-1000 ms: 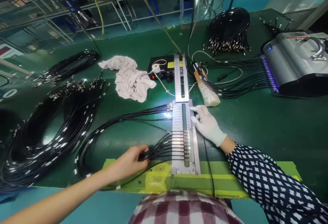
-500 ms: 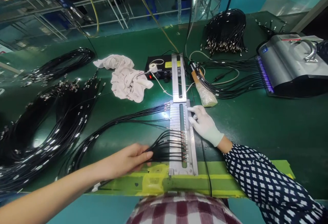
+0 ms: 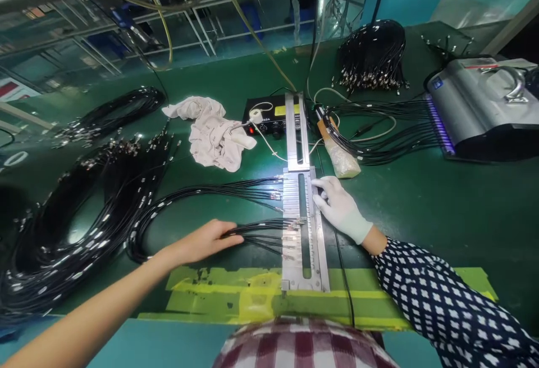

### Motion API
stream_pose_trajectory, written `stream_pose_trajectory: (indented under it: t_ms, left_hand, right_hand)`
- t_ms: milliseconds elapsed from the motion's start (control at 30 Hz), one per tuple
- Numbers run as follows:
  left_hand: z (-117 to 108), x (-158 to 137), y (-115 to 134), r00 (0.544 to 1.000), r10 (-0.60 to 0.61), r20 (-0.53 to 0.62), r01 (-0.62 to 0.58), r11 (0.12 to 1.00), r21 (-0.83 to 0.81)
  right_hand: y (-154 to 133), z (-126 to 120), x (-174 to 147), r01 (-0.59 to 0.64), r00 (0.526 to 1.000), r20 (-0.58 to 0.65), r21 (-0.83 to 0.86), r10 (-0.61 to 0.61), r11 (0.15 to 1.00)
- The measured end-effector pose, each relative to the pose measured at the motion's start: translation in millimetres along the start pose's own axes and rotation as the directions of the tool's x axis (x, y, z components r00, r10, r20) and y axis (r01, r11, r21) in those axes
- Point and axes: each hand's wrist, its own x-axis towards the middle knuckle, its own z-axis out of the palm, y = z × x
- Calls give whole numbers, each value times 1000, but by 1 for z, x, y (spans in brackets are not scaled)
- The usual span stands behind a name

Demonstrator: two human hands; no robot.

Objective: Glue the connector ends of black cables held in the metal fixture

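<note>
- The bare left hand (image 3: 217, 240) holds a bunch of black cables (image 3: 257, 225), their tips over the slotted metal fixture (image 3: 293, 276).
- The white-gloved right hand (image 3: 340, 205) rests at the fixture's right edge.
- A crumpled pale cloth (image 3: 214, 143) lies left of the black box (image 3: 275, 121).
- A silver machine (image 3: 484, 104) stands far right.
- Blur makes the tips' exact seating hard to tell.

The green counter (image 3: 421, 205) carries a slotted metal fixture (image 3: 319, 239); left of this fixture lie a crumpled white cloth (image 3: 213, 140) and a large cable coil (image 3: 112, 216), right of it a silver machine (image 3: 475, 101).
</note>
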Motion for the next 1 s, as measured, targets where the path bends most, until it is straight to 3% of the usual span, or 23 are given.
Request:
stream_pose_trajectory:
  t_ms: [133, 233, 300, 400, 467, 600, 667, 800, 1000]
  left_hand:
    - [-6, 4, -3, 999, 29, -28, -27, 998, 52]
    - [-17, 4, -2, 998, 53, 15, -52, 997, -48]
    - [-25, 3, -4, 997, 66, -33, -68, 995, -71]
    - [-33, 5, -13, 994, 3, -113, 10, 993, 119]
    - [-34, 10, -20, 984, -32, -175, 87, 944, 319]
    - [-39, 31, -20, 908, 180, -379, 82, 810, 581]
    - [-48, 42, -16, 912, 256, -320, -11, 796, 605]
    - [-61, 51, -6, 958, 234, -168, -101, 820, 564]
    - [-33, 46, 11, 962, 213, -173, -53, 761, 647]
  right_hand:
    - [0, 0, 0, 3, 1000, -8, -4, -3, 1000]
    - [0, 0, 0, 5, 1000, -11, -1, -5, 1000]
    - [1, 0, 0, 12, 1000, -9, 4, -12, 1000]
    - [1, 0, 0, 17, 1000, -19, 11, -17, 1000]
    - [1, 1, 1, 14, 1000, -23, 14, -14, 1000]
    - [2, 2, 1, 15, 999, -28, 6, -14, 1000]
    - [4, 2, 1, 21, 999, -29, -2, -21, 1000]
    - [6, 2, 2, 37, 999, -28, -14, -38, 999]
    - [8, 5, 0, 39, 998, -49, 17, -38, 999]
